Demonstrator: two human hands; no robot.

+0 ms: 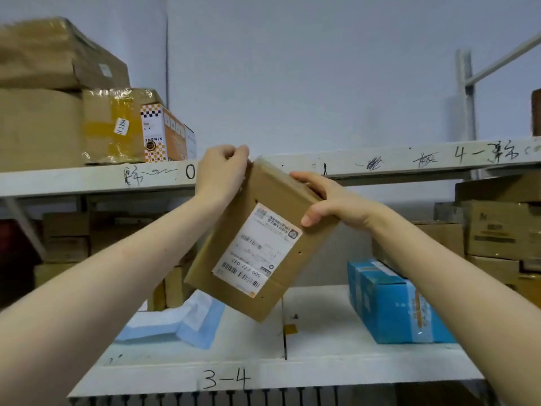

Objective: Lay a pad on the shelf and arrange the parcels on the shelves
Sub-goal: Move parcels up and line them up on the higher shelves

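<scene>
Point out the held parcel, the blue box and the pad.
parcel (259, 249): head view, on its white label.
blue box (404, 306): head view, on its upper face.
pad (181, 320): head view, on its folded middle.

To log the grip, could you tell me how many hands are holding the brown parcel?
2: the left hand grips the brown parcel at its upper left corner; the right hand holds its upper right edge.

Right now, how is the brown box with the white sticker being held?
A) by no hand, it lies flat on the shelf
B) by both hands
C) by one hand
B: the left hand grips the top corner of the brown box and the right hand holds its upper side, so it hangs tilted above the shelf.
</scene>
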